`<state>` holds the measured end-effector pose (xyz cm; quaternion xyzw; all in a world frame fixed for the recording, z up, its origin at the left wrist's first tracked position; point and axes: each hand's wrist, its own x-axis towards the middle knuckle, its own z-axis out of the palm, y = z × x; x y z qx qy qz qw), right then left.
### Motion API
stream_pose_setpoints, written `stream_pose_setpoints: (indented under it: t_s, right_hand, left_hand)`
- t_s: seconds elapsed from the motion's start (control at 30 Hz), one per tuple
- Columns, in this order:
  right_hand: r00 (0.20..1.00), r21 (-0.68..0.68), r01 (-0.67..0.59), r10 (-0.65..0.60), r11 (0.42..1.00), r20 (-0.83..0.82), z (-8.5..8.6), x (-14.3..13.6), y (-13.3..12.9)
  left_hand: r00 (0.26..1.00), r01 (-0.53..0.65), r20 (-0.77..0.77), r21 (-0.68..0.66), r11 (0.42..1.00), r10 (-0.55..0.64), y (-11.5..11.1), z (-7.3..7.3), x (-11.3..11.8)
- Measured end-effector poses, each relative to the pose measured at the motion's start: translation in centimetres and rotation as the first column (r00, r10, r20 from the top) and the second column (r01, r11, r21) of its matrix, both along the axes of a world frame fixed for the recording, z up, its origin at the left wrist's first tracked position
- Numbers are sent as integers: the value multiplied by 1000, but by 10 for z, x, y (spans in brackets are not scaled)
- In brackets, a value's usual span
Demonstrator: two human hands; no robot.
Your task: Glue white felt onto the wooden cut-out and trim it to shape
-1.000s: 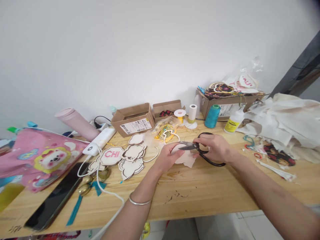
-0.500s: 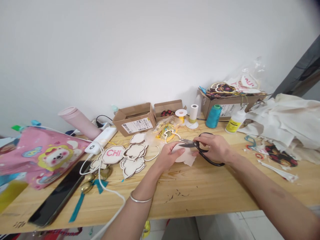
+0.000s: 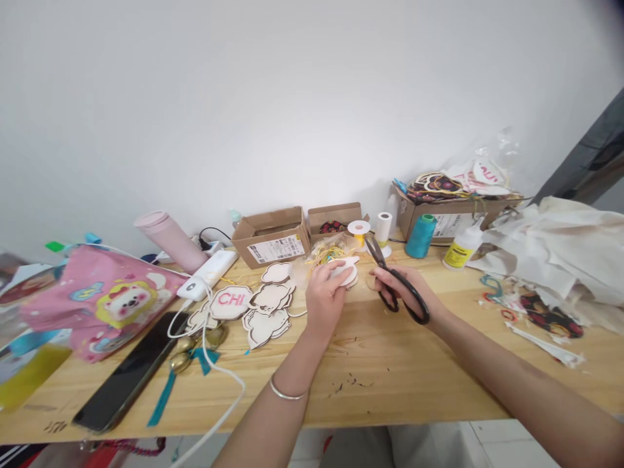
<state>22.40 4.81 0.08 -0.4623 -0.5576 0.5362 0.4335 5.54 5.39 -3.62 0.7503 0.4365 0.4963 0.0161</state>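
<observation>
Between the thumb and fingers of my left hand (image 3: 327,292) is a small white cutout piece (image 3: 347,272), held over the middle of the table. My right hand (image 3: 407,289) is closed on black-handled scissors (image 3: 390,276), whose blades point up and away, apart from the piece. Left of my left hand lie several pale layered cutouts (image 3: 269,298) and one with pink "CHI" lettering (image 3: 231,303). Tangled yellow thread (image 3: 334,250) sits just beyond my left hand.
Behind stand a small open box (image 3: 270,237), a teal thread cone (image 3: 420,236), a glue bottle (image 3: 462,244) and a filled box (image 3: 439,218). White fabric (image 3: 570,240) lies right. A phone (image 3: 129,370), white cable (image 3: 227,374) and pink bag (image 3: 104,302) are left.
The scissors have moved away from the white piece and now point upward. My left hand has turned upward with the piece. The whole view has shifted slightly.
</observation>
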Motion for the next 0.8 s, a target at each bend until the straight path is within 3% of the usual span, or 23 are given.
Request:
stream_pose_setpoints:
  t_s: [0.13, 0.27, 0.33, 0.4, 0.47, 0.5, 0.57, 0.6, 0.63, 0.67, 0.7, 0.8]
  right_hand:
    - [978, -131, -30, 2, 991, -209, 1, -19, 3]
    - [944, -144, -52, 1, 988, -329, -14, -21, 22]
    - [943, -112, -51, 10, 992, -333, -19, -15, 32]
    - [955, -61, -48, 28, 997, -294, -20, -9, 38]
    - [975, 9, -74, 74, 997, -210, -18, -6, 40]
    - [981, 44, -97, 103, 994, -163, -17, -6, 40]
    - [985, 100, -135, 144, 986, -92, -17, -7, 40]
    - [987, 120, -136, 145, 983, -74, -19, -8, 40]
    - [990, 138, -121, 130, 983, -62, -21, -9, 41]
    - [993, 158, -93, 102, 983, -53, -25, -9, 41]
    - [997, 178, -63, 71, 982, -38, -29, -8, 43]
    - [998, 249, -23, 8, 968, 62, -39, -2, 46]
  left_hand:
    - [989, -16, -144, 109, 994, 32, -2, 1, 6]
    - [984, -9, -178, 23, 1000, 13, -12, 13, 7]
    - [995, 32, -93, -65, 997, -38, -15, 21, 2]
    - [986, 94, 154, -187, 978, -65, -14, 25, -4]
    - [877, 248, 477, -357, 901, -53, -9, 26, -9]
    - [788, 367, 615, -437, 821, -25, -5, 25, -10]
    - [622, 601, 779, -542, 588, 83, 1, 20, -8]
    - [567, 680, 810, -562, 472, 149, 4, 18, -7]
    - [527, 728, 824, -563, 391, 207, 6, 16, -5]
    - [493, 752, 832, -554, 357, 253, 7, 15, -3]
    - [459, 759, 842, -538, 367, 285, 8, 14, -1]
    - [336, 720, 887, -459, 521, 317, 9, 13, -1]
